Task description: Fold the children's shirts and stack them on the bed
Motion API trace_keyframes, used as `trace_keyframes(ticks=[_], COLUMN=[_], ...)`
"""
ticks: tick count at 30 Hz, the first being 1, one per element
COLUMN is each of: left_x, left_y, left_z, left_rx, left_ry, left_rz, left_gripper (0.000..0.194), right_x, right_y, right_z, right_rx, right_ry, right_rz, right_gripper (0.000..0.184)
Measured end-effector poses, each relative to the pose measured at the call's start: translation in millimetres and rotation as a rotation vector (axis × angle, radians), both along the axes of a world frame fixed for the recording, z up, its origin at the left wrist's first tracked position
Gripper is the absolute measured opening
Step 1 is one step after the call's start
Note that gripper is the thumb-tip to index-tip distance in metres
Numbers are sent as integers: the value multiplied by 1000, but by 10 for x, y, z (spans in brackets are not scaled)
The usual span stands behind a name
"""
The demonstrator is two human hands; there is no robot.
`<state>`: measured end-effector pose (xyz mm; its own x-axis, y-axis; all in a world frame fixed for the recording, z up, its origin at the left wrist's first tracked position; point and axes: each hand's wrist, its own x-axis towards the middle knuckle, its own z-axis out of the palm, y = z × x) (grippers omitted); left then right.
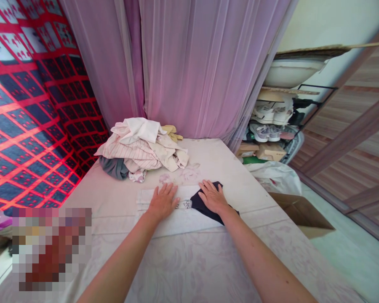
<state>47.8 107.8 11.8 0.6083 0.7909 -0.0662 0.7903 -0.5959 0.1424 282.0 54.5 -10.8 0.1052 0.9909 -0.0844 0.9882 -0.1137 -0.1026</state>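
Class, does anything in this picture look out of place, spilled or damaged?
Nothing looks spilled or damaged, but a pixelated block at lower left hides what lies there. The clothes pile looks jumbled, unlike the garment flat under the left hand and right hand.

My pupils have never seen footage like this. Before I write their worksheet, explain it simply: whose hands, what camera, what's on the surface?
There is no machine here: a person works bare-handed. The single picture comes from a camera worn on that person's head, looking forward and down. The surface is covered by a pale, floral-patterned cloth. On it lies a flattened pale garment with dark lettering and a black section. The left hand rests flat on its pale part, the right hand on its black part. Neither grips anything. Farther back sits a crumpled heap of white, pink-striped, yellow and grey fabric.
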Motion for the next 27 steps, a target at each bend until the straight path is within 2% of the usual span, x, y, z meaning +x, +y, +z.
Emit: trace_keyframes(ticks=[5,8,12,15,18,20,23,27], left_x=[62,35,33,48,30,-40,-253,-566], left_y=[-23,-15,-21,-25,-9,9,21,-2], left_z=[-209,-269,-285,-268,-217,-169,-117,-148], left_rx=[22,62,82,79,34,30,108,131], left_ry=[-9,-27,-24,-20,-20,-33,-29,36], left_rz=[-5,-6,-11,-21,-21,-10,48,141], left_gripper=[55,55,55,55,57,58,59,64], right_x=[30,-16,-231,-396,-462,-461,-444,-446], right_y=[2,11,-24,-92,-141,-149,-141,-139], right_z=[26,88,146,106,42,21,17,13], right_rx=[-7,-33,39,47,20,19,17,27], right_ry=[-2,2,19,59,69,70,72,58], right_rz=[8,-4,9,84,101,93,89,85], right_gripper=[56,55,56,56,55,55,56,55])
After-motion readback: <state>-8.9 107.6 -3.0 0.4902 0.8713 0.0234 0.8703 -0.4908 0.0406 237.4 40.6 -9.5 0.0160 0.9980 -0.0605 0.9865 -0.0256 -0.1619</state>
